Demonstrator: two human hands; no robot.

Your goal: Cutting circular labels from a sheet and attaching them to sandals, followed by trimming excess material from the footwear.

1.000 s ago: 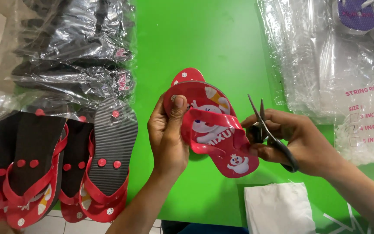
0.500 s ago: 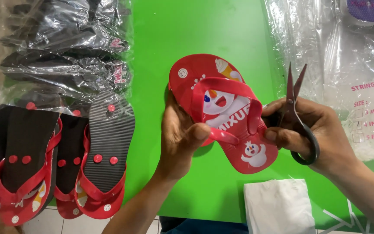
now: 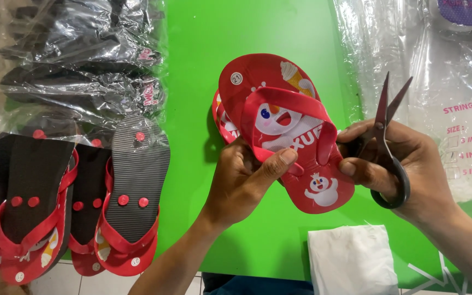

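at the centre of the frame, over the green worktop (image 3: 192,49), the left hand (image 3: 244,183) grips a pair of red sandals (image 3: 279,128) by the strap. just right of it, the right hand (image 3: 405,164) holds black scissors (image 3: 386,139), blades parted and pointing up, its fingertips touching the sandal's edge.

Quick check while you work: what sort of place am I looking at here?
Probably a small footwear packing or finishing bench. Bagged black sandals are stacked beside unbagged pairs, empty plastic bags lie on the green table, and the right hand holds scissors.
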